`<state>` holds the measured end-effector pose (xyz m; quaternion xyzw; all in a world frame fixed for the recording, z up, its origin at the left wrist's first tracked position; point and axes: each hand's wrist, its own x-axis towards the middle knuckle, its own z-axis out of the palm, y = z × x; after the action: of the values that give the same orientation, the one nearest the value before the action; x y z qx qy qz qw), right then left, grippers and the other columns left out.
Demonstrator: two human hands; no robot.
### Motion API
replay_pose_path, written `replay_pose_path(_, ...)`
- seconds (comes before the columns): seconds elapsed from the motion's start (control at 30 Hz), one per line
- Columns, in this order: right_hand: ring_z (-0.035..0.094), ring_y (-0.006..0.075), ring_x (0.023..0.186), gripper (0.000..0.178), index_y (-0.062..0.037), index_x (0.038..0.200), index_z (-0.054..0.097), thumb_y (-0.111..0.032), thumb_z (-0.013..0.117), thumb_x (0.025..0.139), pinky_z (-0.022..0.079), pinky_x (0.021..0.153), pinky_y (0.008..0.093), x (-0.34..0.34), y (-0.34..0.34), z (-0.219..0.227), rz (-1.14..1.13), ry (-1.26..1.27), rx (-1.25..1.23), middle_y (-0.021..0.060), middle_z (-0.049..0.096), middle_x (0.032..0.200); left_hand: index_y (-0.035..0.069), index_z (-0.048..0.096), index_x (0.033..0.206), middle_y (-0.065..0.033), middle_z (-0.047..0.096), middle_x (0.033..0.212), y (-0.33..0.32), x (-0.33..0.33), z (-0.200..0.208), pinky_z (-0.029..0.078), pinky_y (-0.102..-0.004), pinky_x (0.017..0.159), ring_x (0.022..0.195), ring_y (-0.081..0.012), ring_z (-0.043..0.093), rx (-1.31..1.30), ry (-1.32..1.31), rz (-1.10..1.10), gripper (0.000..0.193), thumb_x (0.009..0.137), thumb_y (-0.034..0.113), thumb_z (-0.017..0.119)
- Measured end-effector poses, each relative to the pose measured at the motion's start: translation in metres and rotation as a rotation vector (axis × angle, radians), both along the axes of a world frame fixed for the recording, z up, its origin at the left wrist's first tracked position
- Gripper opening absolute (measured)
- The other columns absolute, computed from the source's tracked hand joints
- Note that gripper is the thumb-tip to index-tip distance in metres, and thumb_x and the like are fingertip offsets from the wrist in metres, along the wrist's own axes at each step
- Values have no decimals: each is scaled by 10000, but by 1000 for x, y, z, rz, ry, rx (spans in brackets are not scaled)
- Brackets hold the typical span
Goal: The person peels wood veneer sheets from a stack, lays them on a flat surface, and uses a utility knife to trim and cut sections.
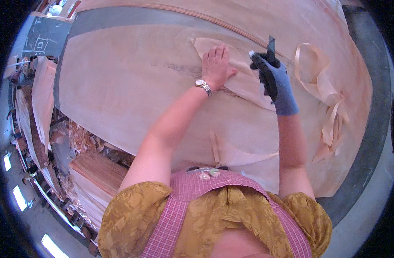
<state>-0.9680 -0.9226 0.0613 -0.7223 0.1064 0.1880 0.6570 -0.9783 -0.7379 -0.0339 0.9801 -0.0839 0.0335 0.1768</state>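
Veneer piece (pixel 245 79) lies under the left hand (pixel 216 64), near the right hand (pixel 274 79).

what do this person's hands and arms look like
The left hand is bare, with a round, metal-banded watch at the wrist. The right hand wears a glove, black at the fingers and blue toward the cuff. Both arms have short, patterned mustard sleeves.

No text legible: dark panel (pixel 55 31) bears pale nested-square marks (pixel 40 44); wristwatch dial (pixel 200 82) too small to read.
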Motion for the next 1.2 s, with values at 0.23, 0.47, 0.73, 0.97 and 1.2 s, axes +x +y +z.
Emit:
replay_pose_path(0.23,524,70,537,243,-51,1014,711,-234,707,854,394,472,220,36,25,-77,34,141,180,45,702,800,64,406,1409,-97,435,1443,2,4,0,373,-436,1010,1238,-276,453,-98,-82,60,911,683,454,796)
replay_pose_path(0.47,618,156,635,237,-19,914,713,-243,712,840,466,567,288,38,24,-121,51,116,172,44,677,746,78,470,1383,-68,442,1456,5,15,6,396,-435,966,1181,-269,486,71,-6,-41,887,649,433,819)
replay_pose_path(0.73,668,279,664,245,-32,924,691,-255,677,826,500,555,366,84,7,-63,426,-268,-806,149,702,779,67,531,1327,-109,502,1411,12,18,-7,419,-449,943,1131,-287,523,53,-113,-46,772,713,463,779)
replay_pose_path(0.97,545,46,569,195,-102,979,697,-259,697,863,389,470,209,77,83,-60,582,-54,-105,-8,680,740,63,524,1327,-138,602,1126,81,-4,-14,417,-475,912,1002,-300,569,-591,-331,530,510,846,183,642)
replay_pose_path(1.2,656,408,975,471,-22,987,666,-463,627,827,523,861,448,69,132,-85,712,-430,-1020,249,682,1024,99,520,1347,-118,595,1191,63,-50,-1,398,-449,903,1090,-252,531,-60,-214,240,535,832,176,642)
